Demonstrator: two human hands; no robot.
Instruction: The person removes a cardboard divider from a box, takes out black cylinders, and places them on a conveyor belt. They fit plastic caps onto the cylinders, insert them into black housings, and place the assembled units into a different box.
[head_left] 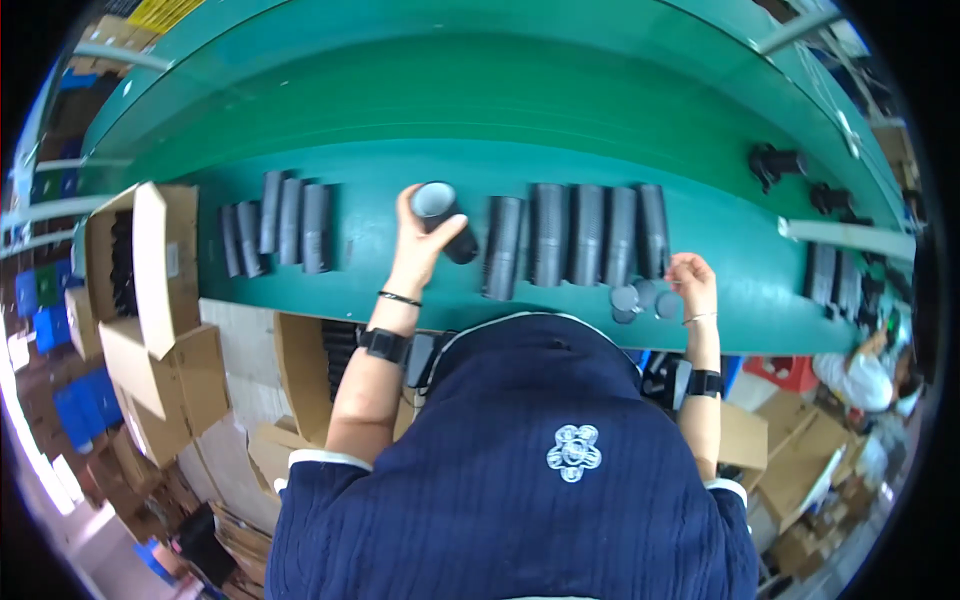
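Left of the middle row of black tubes [589, 236], I'm seeing the left hand [416, 238] gripping a loose tube [461, 246], tilted, pale inside showing.

I'm watching its lower end: it's hovering just beside the row's nearest tube [502, 250], so a careless swing could be bumping that one and setting it rolling. At the row's right end, the right hand [696, 283] is curling its fingertips by the last tube [653, 230]; whether they're pinching anything, I can't tell. Grey discs [625, 298] are lying near that end, and a dragging wrist could be scattering them.
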